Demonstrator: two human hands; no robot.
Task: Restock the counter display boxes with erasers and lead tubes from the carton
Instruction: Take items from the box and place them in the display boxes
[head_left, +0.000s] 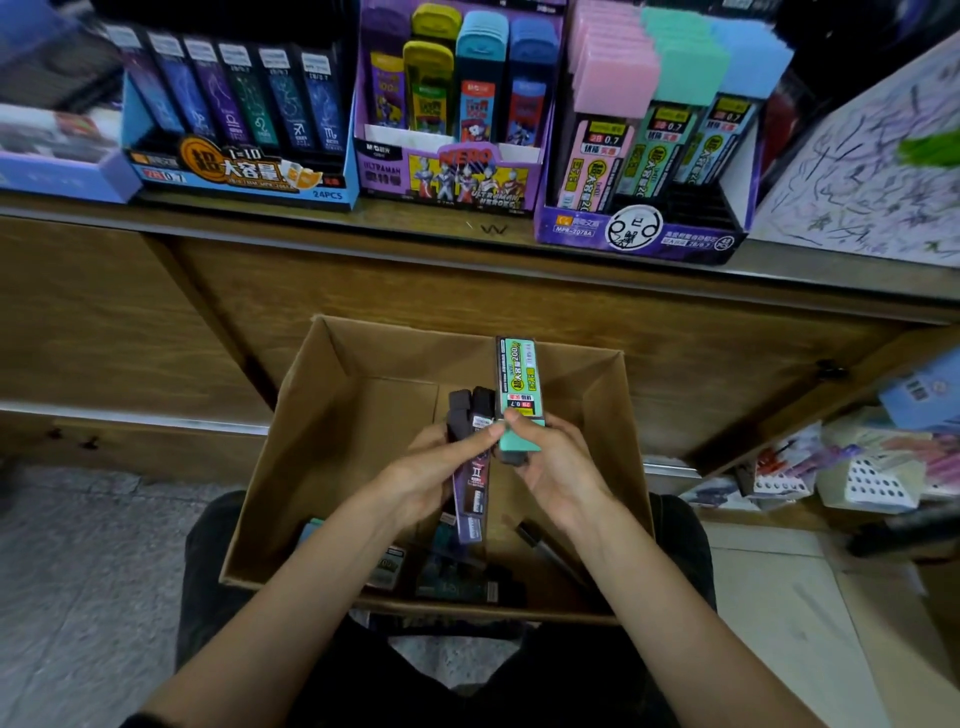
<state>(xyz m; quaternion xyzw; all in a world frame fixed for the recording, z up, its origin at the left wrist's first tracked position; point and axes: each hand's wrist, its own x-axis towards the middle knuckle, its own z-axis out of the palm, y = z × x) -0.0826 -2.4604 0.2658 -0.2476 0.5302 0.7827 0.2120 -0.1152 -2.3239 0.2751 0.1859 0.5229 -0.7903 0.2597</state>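
**Above the carton, lead tubes are sorted for the display boxes**

Above the open carton (311, 447), which rests across the person's legs below the bench (467, 228), a mint-green lead tube (518, 382) is held by its capped end in the right grip (553, 465), with thumb and fingers closed round it. A bundle of dark lead tubes (470, 457) is clasped in the left grip (431, 480), whose thumb tip also touches the green tube. More loose tubes (457, 582) lie in the bottom of the carton.

The step in hand is judged to be sorting by kind. The green tube is best freed fully from the dark bundle before it is lifted, so that nothing is dragged out and dropped. It should then be turned end for end, since the caps stand uppermost in the purple display box (639, 234) at the right of the bench. There it can be slid into the green column with its label facing forward. The dark tubes, one marked with a Gemini sign, appear to belong in the blue display box (234, 176) at the left.

"2B 0.7" and "200" can be read on the green tube. "2B 0.7", "1=10", "大容量" and "24PCS" are printed on the blue box. "MPR-2078A" is printed on the purple one. "M&G", "HERO" and "ULTRAMAN" are shown on the Ultraman display box (452, 182) between them.
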